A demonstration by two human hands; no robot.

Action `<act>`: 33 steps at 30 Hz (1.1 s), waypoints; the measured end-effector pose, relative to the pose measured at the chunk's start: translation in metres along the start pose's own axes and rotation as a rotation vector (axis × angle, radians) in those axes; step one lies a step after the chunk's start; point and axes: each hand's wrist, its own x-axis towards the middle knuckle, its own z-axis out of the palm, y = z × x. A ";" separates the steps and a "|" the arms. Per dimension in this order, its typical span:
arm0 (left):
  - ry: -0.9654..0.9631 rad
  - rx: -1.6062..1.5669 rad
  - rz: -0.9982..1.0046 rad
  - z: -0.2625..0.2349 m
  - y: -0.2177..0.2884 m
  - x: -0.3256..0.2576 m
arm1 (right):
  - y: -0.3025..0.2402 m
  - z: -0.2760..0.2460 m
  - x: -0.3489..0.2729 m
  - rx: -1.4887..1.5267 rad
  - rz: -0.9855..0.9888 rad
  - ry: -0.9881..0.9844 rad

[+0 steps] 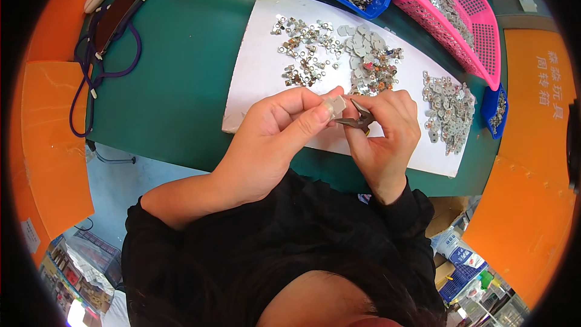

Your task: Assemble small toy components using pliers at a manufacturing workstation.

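Between the thumb and fingers of my left hand (pixel 275 133) is a small pale grey plastic piece (pixel 336 106). My right hand (pixel 387 130) is closed round a pair of pliers (pixel 362 117), whose dark jaws are parted beside the grey piece; whether they touch it I cannot tell. Beyond my hands, on a white board (pixel 254 54), lie a scatter of small shiny metal parts (pixel 307 48), a heap of flat grey pieces (pixel 363 45) and a mixed pile of small parts (pixel 378 75). Another heap of grey pieces with metal bits (pixel 449 112) rests at the right.
A blue tray of small metal parts (pixel 387 0) and a pink perforated basket (pixel 484 21) stand at the back. A small blue tray (pixel 491 127) is at the right edge. A phone-like dark device (pixel 124 12) with a purple cord (pixel 130 72) lies far left on the green table (pixel 181 36).
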 end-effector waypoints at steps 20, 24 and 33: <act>0.122 0.264 0.215 -0.008 0.005 0.012 | 0.006 0.004 0.009 -0.096 -0.112 0.156; -0.014 -0.147 -0.015 -0.011 0.006 0.011 | 0.005 0.005 0.007 -0.110 -0.206 0.214; -0.026 -0.260 -0.158 -0.009 0.012 0.006 | 0.015 -0.009 0.007 0.055 -0.307 0.167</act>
